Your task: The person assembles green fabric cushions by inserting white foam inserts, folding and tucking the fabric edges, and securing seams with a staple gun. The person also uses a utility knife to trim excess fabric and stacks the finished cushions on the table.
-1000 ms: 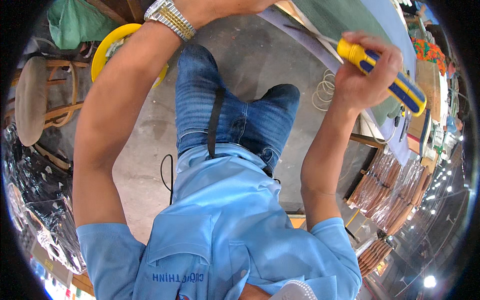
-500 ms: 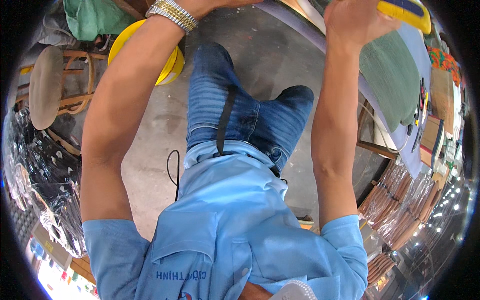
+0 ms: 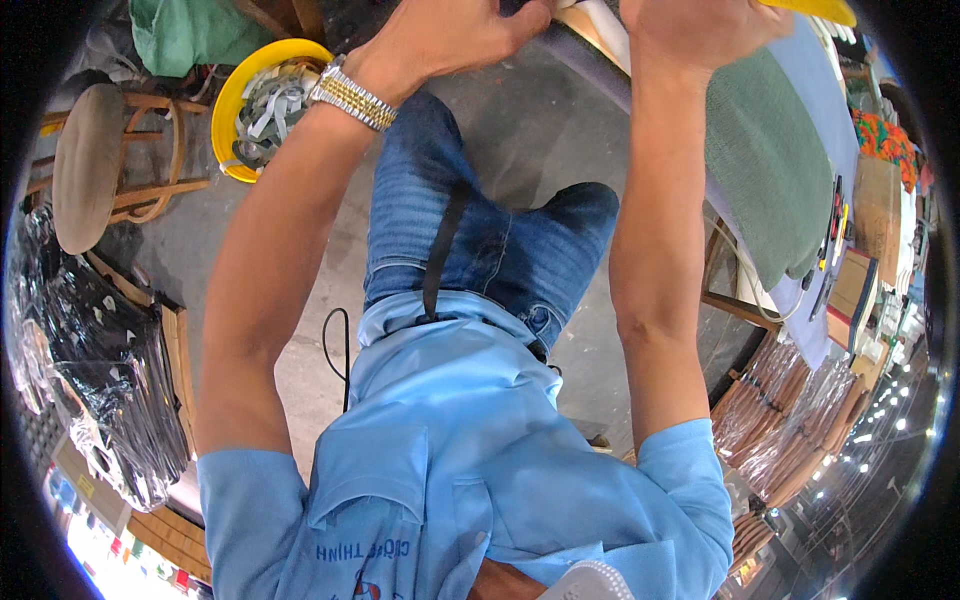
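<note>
My left hand (image 3: 450, 35), with a gold and silver watch (image 3: 355, 95) on its wrist, is at the top edge of the head view. Its thumb bends in beside the pale padded edge (image 3: 600, 30) of a dark fabric-covered piece, and its other fingers are mostly cut off. My right hand (image 3: 690, 35) is closed round a yellow tool (image 3: 825, 9), of which only the end shows; its exact kind is unclear. Below that hand, green-grey fabric (image 3: 765, 170) lies over the work table's light bluish surface (image 3: 815, 110).
A yellow bucket (image 3: 222, 125) of fabric scraps stands on the floor at left, near a round padded stool (image 3: 88, 170). Dark plastic-wrapped goods (image 3: 100, 340) lie at lower left. Hand tools (image 3: 833, 235) rest on the table's right side; wrapped brown pieces (image 3: 790, 400) are stacked beyond.
My left hand has moved down and to the right, uncovering more of the bucket. My right hand has shifted up and slightly left, taking most of the yellow tool out of view.
</note>
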Demonstrator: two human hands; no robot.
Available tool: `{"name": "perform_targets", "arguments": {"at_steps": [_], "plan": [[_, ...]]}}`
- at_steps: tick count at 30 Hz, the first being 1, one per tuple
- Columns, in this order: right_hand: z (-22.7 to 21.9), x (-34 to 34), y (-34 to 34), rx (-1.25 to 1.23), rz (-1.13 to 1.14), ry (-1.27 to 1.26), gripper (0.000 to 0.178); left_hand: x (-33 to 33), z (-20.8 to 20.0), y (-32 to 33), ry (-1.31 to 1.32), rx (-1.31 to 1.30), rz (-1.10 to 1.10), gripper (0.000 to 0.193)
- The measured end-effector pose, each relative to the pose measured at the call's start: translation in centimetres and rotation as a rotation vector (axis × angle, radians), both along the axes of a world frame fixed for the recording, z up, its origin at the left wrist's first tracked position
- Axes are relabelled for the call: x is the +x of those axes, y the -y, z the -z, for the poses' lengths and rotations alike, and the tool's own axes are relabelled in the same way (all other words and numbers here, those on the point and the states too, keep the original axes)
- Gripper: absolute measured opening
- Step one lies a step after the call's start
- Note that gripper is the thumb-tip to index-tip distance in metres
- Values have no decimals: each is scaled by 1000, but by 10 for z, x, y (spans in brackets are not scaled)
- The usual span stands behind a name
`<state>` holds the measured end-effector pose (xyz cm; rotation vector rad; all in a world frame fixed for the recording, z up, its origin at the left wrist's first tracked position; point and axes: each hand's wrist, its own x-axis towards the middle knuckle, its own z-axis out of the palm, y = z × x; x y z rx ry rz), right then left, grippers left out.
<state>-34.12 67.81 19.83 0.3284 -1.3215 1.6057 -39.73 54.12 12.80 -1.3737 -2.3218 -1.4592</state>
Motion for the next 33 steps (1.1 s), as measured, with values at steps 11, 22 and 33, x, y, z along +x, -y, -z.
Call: {"name": "perform_targets", "arguments": {"at_steps": [11, 22, 33], "plan": [[-4, -32, -5, 126, 90, 223, 28, 8, -9, -13, 64, 33, -37, 47], [5, -17, -3, 132, -12, -37, 24, 5, -9, -16, -26, -68, -130, 39], [18, -23, -20, 203, 62, -117, 19, 10, -15, -16, 6, -14, -78, 33]]}}
